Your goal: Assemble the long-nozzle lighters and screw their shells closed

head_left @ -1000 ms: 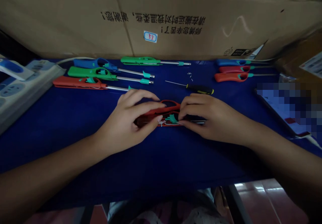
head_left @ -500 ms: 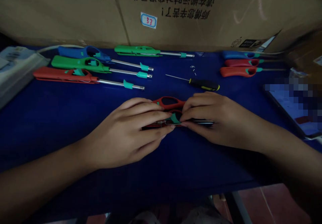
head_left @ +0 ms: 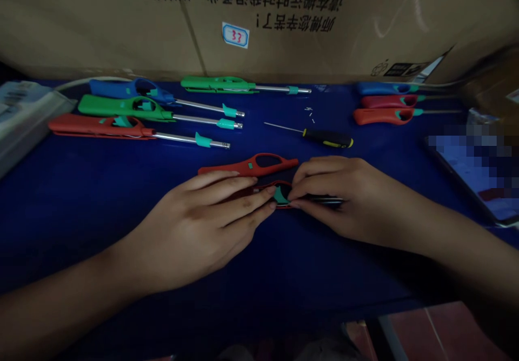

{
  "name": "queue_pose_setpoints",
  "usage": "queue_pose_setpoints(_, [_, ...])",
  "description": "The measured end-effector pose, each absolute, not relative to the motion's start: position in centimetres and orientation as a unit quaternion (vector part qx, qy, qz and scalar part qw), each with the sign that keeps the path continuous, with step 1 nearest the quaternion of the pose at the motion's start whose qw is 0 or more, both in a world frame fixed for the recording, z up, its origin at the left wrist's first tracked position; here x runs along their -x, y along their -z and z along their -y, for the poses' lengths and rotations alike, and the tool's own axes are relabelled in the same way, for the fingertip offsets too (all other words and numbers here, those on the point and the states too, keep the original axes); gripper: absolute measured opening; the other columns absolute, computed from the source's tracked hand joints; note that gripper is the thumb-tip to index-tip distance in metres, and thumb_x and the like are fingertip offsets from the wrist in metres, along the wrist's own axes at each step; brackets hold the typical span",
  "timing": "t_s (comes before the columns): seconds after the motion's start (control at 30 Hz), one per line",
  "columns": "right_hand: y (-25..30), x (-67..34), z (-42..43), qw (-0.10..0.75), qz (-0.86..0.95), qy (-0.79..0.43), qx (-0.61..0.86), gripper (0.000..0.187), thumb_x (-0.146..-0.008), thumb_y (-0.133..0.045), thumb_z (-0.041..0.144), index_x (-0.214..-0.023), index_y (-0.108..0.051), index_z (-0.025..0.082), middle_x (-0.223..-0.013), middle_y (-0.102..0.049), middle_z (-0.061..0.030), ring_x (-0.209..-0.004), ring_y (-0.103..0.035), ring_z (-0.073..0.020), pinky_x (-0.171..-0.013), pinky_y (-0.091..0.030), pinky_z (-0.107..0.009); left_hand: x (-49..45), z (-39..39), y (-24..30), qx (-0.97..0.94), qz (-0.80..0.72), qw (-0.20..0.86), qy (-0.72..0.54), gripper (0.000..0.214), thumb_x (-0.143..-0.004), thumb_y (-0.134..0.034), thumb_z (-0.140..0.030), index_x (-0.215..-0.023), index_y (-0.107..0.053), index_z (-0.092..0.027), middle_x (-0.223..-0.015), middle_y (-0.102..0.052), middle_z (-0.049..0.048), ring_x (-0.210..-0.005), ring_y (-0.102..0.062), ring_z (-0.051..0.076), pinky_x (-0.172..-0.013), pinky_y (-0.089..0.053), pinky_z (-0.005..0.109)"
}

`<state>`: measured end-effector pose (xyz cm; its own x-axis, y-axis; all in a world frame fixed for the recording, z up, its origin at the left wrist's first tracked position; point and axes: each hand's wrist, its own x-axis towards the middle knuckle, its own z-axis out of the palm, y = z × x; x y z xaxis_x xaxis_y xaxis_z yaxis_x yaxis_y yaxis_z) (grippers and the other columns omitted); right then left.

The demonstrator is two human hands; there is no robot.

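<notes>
An opened red utility lighter (head_left: 280, 194) lies on the blue tabletop between my hands, its teal trigger and part of its inside showing. My left hand (head_left: 198, 226) lies over the handle end and holds it down, fingertips against the trigger. My right hand (head_left: 328, 193) pinches the lighter's front end, where the metal tube begins; the tube shows dimly beneath the fingers. Just behind it rests a separate red handle shell (head_left: 247, 166), partly covered by my left fingers. Most of the opened lighter's handle is hidden under my left hand.
Behind stand a screwdriver (head_left: 327, 138), small screws (head_left: 310, 114) and a green lighter (head_left: 217, 84). Several lighters lie at left, including a red one (head_left: 101, 126); more (head_left: 383, 115) lie at right. A cardboard box (head_left: 284, 53) borders the back; a phone (head_left: 478, 172) lies right.
My left hand has shifted left and toward me, uncovering more of the separate red shell. My right hand stays pinched at the lighter's front. The whole view has shifted slightly.
</notes>
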<state>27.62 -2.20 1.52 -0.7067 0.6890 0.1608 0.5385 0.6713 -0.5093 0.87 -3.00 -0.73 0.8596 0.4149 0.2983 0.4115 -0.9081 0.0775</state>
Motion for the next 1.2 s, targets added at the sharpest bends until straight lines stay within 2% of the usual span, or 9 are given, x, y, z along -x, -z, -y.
queue_pose_setpoints(0.17, [-1.5, -27.6, 2.5, 0.158, 0.900, -0.199, 0.353, 0.015, -0.094, -0.062, 0.014, -0.087, -0.074, 0.019, -0.091, -0.072, -0.0046, -0.083, -0.067, -0.0173, -0.075, -0.051, -0.030, -1.3, 3.8, 0.4, -0.967, -0.202, -0.057, -0.143, 0.037, -0.097, -0.051, -0.015, -0.131, -0.065, -0.021, -0.138, -0.067, 0.0048, -0.123, -0.066, 0.029, -0.105, -0.056, 0.048])
queue_pose_setpoints(0.27, [-1.4, -27.5, 2.6, 0.153, 0.900, -0.198, 0.357, 0.014, -0.094, -0.062, 0.015, -0.090, -0.075, 0.018, -0.094, -0.072, -0.0054, -0.085, -0.067, -0.0178, -0.078, -0.052, -0.030, -1.7, 4.1, 0.3, -0.960, -0.212, -0.091, -0.159, 0.032, -0.099, -0.050, -0.018, -0.126, -0.068, -0.017, -0.133, -0.070, 0.0055, -0.119, -0.068, 0.029, -0.099, -0.058, 0.047])
queue_pose_setpoints(0.47, [-1.4, -27.4, 2.4, 0.165, 0.889, -0.228, 0.361, 0.014, -0.093, -0.063, 0.011, -0.092, -0.075, 0.017, -0.095, -0.072, -0.0042, -0.086, -0.068, -0.0161, -0.077, -0.051, -0.028, -1.9, 3.9, 0.4, -0.941, -0.243, -0.025, -0.235, 0.021, -0.097, -0.061, -0.018, -0.111, -0.075, -0.021, -0.120, -0.077, 0.0002, -0.112, -0.070, 0.023, -0.095, -0.056, 0.040])
queue_pose_setpoints(0.77, [-1.4, -27.7, 2.5, 0.171, 0.885, -0.237, 0.363, 0.014, -0.091, -0.064, 0.010, -0.092, -0.075, 0.018, -0.098, -0.072, -0.0030, -0.088, -0.069, -0.0152, -0.079, -0.050, -0.027, -2.0, 3.8, 0.5, -0.935, -0.259, -0.005, -0.243, 0.021, -0.093, -0.064, -0.017, -0.109, -0.077, -0.024, -0.119, -0.076, -0.0008, -0.113, -0.068, 0.024, -0.093, -0.055, 0.041])
queue_pose_setpoints(1.2, [-1.5, -27.4, 2.4, 0.163, 0.886, -0.236, 0.363, 0.015, -0.091, -0.064, 0.009, -0.093, -0.076, 0.018, -0.098, -0.072, -0.0027, -0.088, -0.069, -0.0156, -0.080, -0.051, -0.028, -2.0, 3.8, 0.8, -0.911, -0.287, 0.094, -0.282, 0.023, -0.089, -0.068, -0.012, -0.108, -0.076, -0.023, -0.122, -0.075, 0.0004, -0.120, -0.064, 0.023, -0.100, -0.056, 0.040])
